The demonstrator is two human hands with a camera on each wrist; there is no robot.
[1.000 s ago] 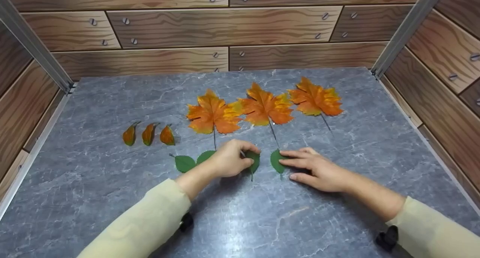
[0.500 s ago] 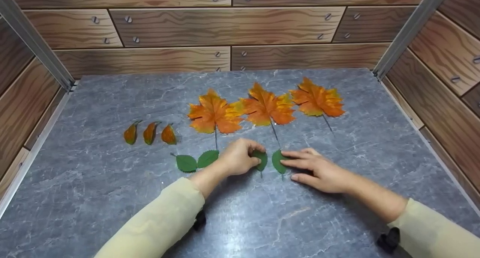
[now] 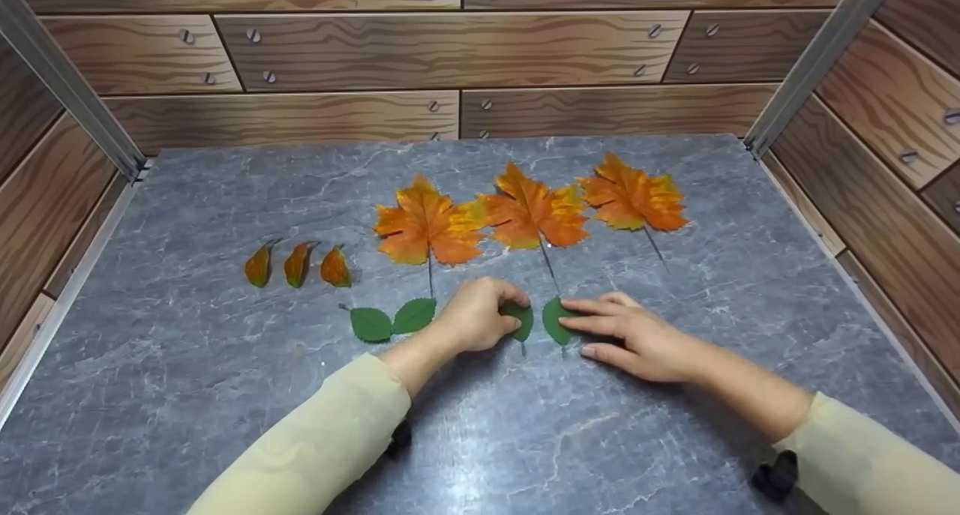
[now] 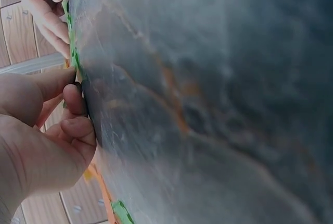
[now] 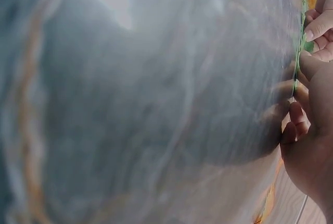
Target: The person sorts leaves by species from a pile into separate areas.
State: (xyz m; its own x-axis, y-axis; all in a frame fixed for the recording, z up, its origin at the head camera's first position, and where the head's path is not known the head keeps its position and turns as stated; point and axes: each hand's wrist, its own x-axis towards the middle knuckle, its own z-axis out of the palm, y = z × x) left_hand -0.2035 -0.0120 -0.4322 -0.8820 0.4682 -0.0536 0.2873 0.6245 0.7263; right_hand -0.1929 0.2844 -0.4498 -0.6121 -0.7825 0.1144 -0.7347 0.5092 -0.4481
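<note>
My left hand pinches a green leaf at the table's middle, thumb and forefinger on its left side. Just right of it lies another green leaf, its stem toward me. My right hand rests its extended fingertips on that leaf's right edge. A narrow gap separates the two leaves. In the left wrist view the pinched leaf shows only edge-on beside the thumb and fingers. Two more green leaves, a left one and a right one, lie left of my left hand, tips nearly touching.
Behind the hands, three orange maple leaves with dark stems lie in a rising row. Three small curled brown-orange leaves lie at the left. Wood-patterned walls enclose the grey marbled table at the back and sides.
My left hand has shifted slightly right with its green leaf, closer to the leaf under my right fingers. The second green leaf at left is now uncovered. My right hand stays in place.
</note>
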